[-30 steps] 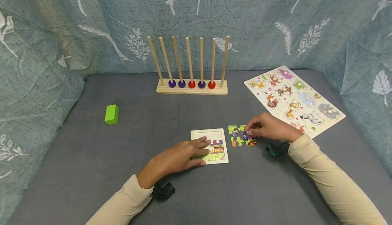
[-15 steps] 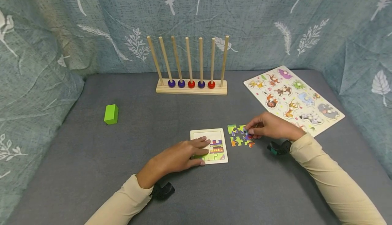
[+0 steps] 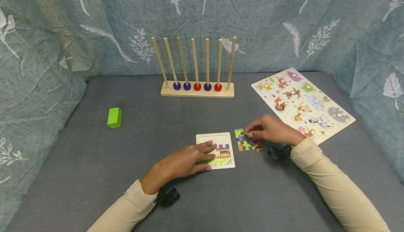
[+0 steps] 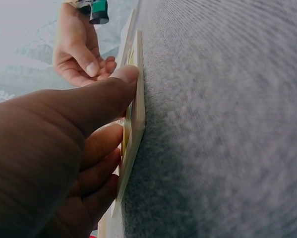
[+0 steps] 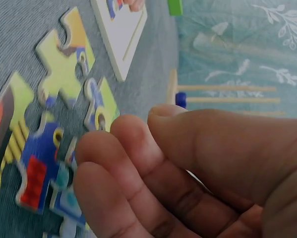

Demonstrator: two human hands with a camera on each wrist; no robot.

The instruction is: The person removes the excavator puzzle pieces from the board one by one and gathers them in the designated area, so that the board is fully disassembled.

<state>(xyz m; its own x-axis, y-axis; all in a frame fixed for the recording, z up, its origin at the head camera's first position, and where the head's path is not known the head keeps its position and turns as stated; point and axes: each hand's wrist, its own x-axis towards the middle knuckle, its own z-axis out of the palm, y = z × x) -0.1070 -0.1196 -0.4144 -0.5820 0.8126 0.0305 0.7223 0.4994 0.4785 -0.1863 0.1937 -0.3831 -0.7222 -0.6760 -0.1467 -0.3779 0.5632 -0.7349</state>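
Note:
My left hand (image 3: 187,160) rests on a small square wooden puzzle tray (image 3: 231,155), its fingers spread over the partly filled picture. In the left wrist view its thumb (image 4: 126,74) lies at the tray's edge. To the right of the tray, my right hand (image 3: 268,128) hovers with thumb and fingertips together right over loose jigsaw pieces (image 3: 244,145). In the right wrist view its curled fingers (image 5: 133,141) hide part of the cluster, including a blue and red piece (image 5: 39,163) close by. I cannot tell whether a piece is pinched there.
A wooden peg stand (image 3: 197,92) with blue and red beads stands at the back. A green block (image 3: 114,117) sits at the left. An animal peg puzzle board (image 3: 306,99) lies at the right, just behind my right hand. Patterned cloth (image 3: 202,14) hangs behind the grey tabletop (image 3: 151,127).
My right hand has shifted a little left across the loose pieces, uncovering those on their right side. My left hand has stayed on the tray.

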